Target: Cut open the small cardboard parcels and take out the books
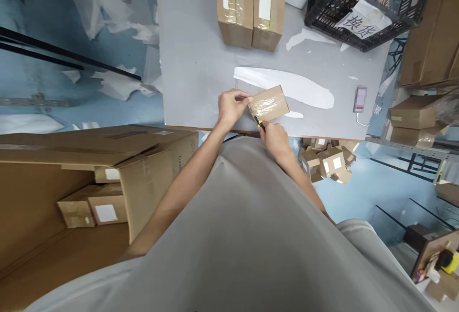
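A small brown cardboard box with shiny clear tape over its top lies tilted near the front edge of the grey table. My left hand is closed at the box's left corner, thumb and fingers pinching its edge. In my right hand is a black and yellow box cutter, its tip at the box's near left edge. My fingers hide most of the cutter's handle. Under and behind the box lies a long white piece of paper.
Two taped cardboard boxes stand at the table's back. A black plastic crate is at the back right. A phone with a white cable lies right. A large open carton holding boxes is at my left; discarded boxes lie on the floor right.
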`<state>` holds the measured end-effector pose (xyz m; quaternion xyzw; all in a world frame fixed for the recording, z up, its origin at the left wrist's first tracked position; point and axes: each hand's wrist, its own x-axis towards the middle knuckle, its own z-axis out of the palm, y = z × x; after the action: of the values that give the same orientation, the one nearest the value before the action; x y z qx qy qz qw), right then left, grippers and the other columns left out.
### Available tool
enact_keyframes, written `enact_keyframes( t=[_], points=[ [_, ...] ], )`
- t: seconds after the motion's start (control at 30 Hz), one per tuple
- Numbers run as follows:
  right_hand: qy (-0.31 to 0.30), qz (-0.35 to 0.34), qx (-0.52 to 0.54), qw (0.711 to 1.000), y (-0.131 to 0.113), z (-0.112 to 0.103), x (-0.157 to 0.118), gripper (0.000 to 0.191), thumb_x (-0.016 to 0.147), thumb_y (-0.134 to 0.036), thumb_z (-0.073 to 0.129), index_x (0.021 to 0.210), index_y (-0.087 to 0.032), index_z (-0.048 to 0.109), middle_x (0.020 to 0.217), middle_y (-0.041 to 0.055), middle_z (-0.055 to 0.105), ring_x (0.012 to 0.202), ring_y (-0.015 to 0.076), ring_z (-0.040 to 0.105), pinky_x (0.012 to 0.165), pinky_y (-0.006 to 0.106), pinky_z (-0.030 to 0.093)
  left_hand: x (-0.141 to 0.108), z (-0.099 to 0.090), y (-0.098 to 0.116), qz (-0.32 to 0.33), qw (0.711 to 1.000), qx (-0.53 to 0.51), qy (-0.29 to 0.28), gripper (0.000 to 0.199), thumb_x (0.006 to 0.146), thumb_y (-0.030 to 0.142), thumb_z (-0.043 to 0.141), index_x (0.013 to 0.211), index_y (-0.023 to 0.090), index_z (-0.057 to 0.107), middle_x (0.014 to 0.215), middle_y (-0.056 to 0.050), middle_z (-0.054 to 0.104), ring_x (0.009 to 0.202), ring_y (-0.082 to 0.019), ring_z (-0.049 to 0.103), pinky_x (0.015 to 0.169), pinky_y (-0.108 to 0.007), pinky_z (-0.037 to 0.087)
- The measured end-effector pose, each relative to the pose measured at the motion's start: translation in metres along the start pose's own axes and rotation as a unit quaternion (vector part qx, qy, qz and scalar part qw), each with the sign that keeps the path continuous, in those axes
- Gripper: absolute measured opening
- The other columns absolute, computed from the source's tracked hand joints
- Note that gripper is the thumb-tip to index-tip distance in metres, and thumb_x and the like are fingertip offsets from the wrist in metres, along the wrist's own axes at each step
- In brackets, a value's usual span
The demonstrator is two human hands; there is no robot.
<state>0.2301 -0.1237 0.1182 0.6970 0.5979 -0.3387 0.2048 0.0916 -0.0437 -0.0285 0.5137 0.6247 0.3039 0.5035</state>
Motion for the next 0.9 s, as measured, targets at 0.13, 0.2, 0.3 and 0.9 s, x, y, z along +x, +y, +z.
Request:
enact_keyframes(
  t=[0.13, 0.2, 0.3, 0.9],
  points=[
    [0.005, -0.017, 0.024, 1.0, 0.004, 0.003, 0.002, 0.036, 0.122, -0.028, 0.051, 0.146, -0.018, 0.076, 0.134, 0.0187, 0.086, 0.125, 0.033, 0.08, 0.106, 0.037, 0.056, 0.001, 0.003, 0.002, 0.007, 1.0, 0.007, -0.001, 0.007, 0.085, 0.027, 0.084, 0.09, 0.022, 0.087, 0.109, -0.006, 0.088, 0.098, -0.024, 0.082, 0.1, -0.036, 0.065],
    [0.008, -0.019, 0.03, 0.999, 0.006, 0.004, 0.002, 0.037, 0.122, -0.029, 0.051, 0.148, -0.019, 0.076, 0.133, 0.0181, 0.086, 0.124, 0.0328, 0.081, 0.105, 0.036, 0.057, 0.002, 0.004, 0.002, 0.006, 1.0, 0.013, -0.004, 0.008, 0.085, 0.027, 0.084, 0.089, 0.022, 0.087, 0.107, -0.006, 0.088, 0.098, -0.024, 0.082, 0.1, -0.036, 0.065],
    [0.001, -0.015, 0.025, 1.0, 0.011, 0.002, -0.003, 0.036, 0.122, -0.03, 0.053, 0.146, -0.019, 0.078, 0.13, 0.0187, 0.087, 0.124, 0.0338, 0.081, 0.104, 0.037, 0.057, 0.003, 0.004, 0.002, 0.006, 1.0, 0.015, -0.01, 0.011, 0.086, 0.029, 0.082, 0.092, 0.022, 0.089, 0.107, -0.006, 0.089, 0.099, -0.025, 0.083, 0.098, -0.036, 0.066],
    [0.196, 0.089, 0.434, 0.875, 0.094, 0.045, 0.047, 0.033, 0.116, -0.048, 0.06, 0.097, -0.022, 0.067, 0.106, 0.0077, 0.09, 0.063, 0.015, 0.08, 0.066, 0.023, 0.059, 0.008, -0.011, -0.005, 0.022, 0.999, 0.036, 0.015, 0.014, 0.086, 0.032, 0.079, 0.092, 0.024, 0.089, 0.101, -0.005, 0.088, 0.094, -0.025, 0.083, 0.097, -0.037, 0.065]
  ],
)
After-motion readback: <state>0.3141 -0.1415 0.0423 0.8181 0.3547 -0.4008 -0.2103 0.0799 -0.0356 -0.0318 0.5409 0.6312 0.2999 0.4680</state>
